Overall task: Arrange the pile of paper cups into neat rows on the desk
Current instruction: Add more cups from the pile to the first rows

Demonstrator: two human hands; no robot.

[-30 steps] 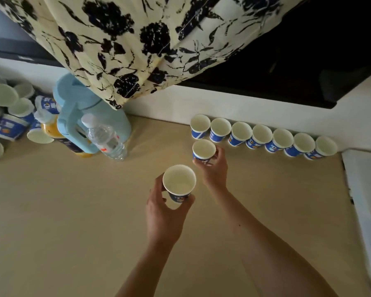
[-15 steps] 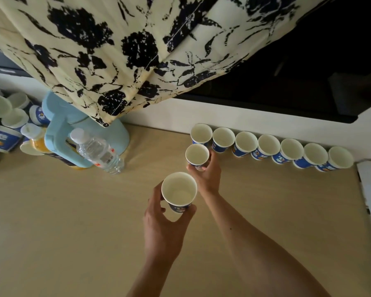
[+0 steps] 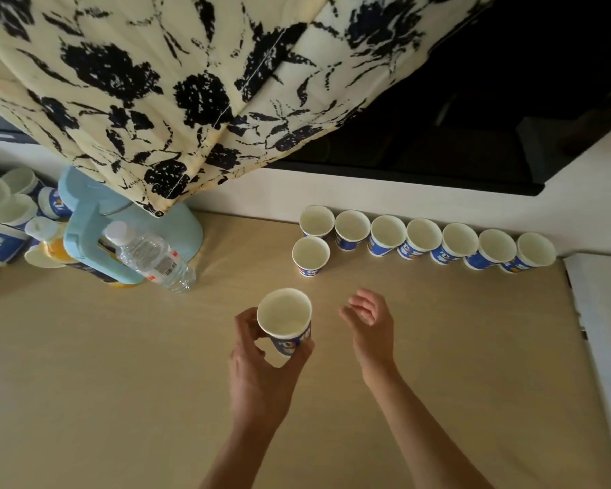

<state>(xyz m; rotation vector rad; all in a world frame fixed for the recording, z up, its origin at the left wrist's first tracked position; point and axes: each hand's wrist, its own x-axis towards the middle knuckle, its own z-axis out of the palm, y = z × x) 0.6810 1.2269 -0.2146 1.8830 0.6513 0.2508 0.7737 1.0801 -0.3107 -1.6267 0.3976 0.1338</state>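
Observation:
Several blue-and-white paper cups stand upright in a row (image 3: 423, 238) along the white back wall of the desk. One more cup (image 3: 310, 255) stands alone in front of the row's left end. My left hand (image 3: 258, 368) holds another paper cup (image 3: 285, 321) upright above the desk, fingers around its lower part. My right hand (image 3: 369, 324) hovers just right of it, empty, fingers loosely curled and apart. A pile of loose cups (image 3: 6, 213) lies at the far left edge, some on their sides.
A light blue jug (image 3: 85, 238) and a clear plastic water bottle (image 3: 150, 255) sit at the back left between the pile and the row. A floral curtain (image 3: 177, 82) hangs over the back. The beige desk (image 3: 120, 382) has a white surface (image 3: 604, 330) along its right edge.
My right hand has let go of the cup in front of the row and drawn back toward me. The left hand still holds its cup in about the same place.

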